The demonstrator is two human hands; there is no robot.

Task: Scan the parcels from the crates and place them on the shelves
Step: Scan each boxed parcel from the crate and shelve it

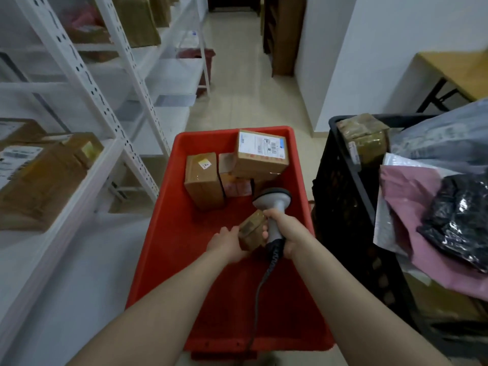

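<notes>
Above red crate [163,260], left hand [227,244] around blur-labelled parcel [252,231], right hand [289,231] around scanner [274,204].

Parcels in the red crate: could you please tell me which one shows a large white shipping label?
The far box, propped on the others; the tall box beside it bears only a small sticker.

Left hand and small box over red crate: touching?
Touching. Head view shows the left hand gripping the small box by its left side, no gap.
</notes>
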